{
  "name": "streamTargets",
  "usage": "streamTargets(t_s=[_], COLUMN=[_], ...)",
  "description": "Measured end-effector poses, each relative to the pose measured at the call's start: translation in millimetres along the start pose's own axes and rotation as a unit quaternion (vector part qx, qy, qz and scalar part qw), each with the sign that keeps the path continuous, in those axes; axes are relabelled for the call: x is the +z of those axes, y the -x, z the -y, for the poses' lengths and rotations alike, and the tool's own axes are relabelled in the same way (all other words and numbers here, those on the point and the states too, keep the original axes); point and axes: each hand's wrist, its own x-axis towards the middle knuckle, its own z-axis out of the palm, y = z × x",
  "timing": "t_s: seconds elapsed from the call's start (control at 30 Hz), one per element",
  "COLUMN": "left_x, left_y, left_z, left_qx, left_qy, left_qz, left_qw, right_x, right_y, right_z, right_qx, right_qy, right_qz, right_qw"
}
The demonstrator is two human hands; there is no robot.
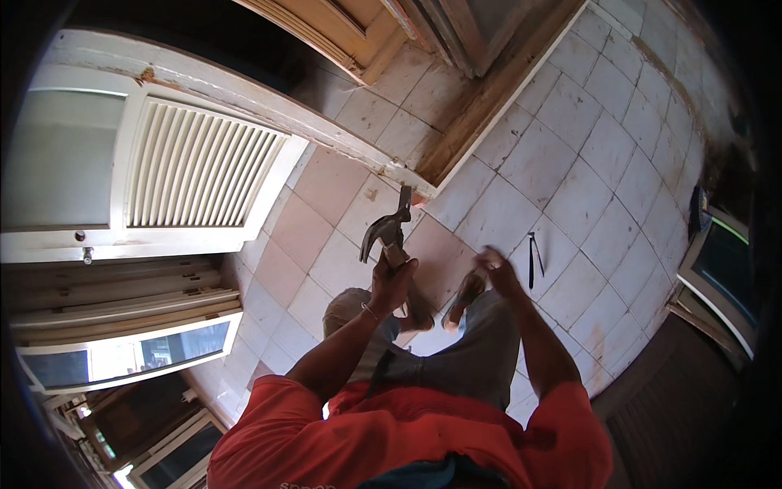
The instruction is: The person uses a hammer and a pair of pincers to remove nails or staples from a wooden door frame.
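Your left hand (394, 282) wraps the handle of a claw hammer (389, 231), above the tiled floor (612, 204); your right hand (498, 267) is blurred, its grip unclear. Near it lies a slim dark tool (531, 265); leftward, a white louvred panel (204, 167).

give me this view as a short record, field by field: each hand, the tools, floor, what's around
left hand: closed around the handle of a claw hammer, head up
right hand: blurred, in front of the right knee; whether it holds anything cannot be told
claw hammer: dark metal head, claw toward the left of the picture
pincer-like tool: dark, lying to the right of the right hand, untouched
tiled floor: pale tiles, some pinkish, stained in places
louvred panel: white, at left
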Motion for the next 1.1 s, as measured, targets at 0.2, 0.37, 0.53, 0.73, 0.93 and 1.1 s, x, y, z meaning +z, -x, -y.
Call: streamTargets(t_s=[0.2, 0.37, 0.53, 0.73, 0.93, 1.1], left_x=[23.2, 13.0, 2.9, -28.2, -59.2, -55.9], left_y=[-41.5, -87.4, -128.2, -154.7, -182.0, -178.8], left_z=[5.2, 47.8, 103.8, 77.3, 47.2, 34.1], left_qx=[0.115, 0.271, 0.286, 0.356, 0.404, 0.432], left_qy=[0.041, 0.103, 0.079, 0.165, 0.199, 0.168], left_qz=[0.018, 0.065, 0.006, -0.098, -0.107, -0.174], left_qw=[0.992, 0.955, 0.955, 0.915, 0.886, 0.869], right_x=[97.1, 124.8, 119.2, 120.8, 133.8, 153.3], right_y=[34.1, -4.9, -49.4, -48.2, -32.6, -16.0], right_z=[114.2, 84.0, 70.2, 100.8, 113.7, 145.6], right_qx=[-0.128, -0.208, -0.228, -0.246, -0.238, -0.249], right_qy=[0.106, 0.086, -0.018, -0.116, -0.023, 0.053], right_qz=[0.179, 0.034, -0.076, -0.157, -0.154, -0.133], right_qw=[0.970, 0.974, 0.971, 0.949, 0.959, 0.958])
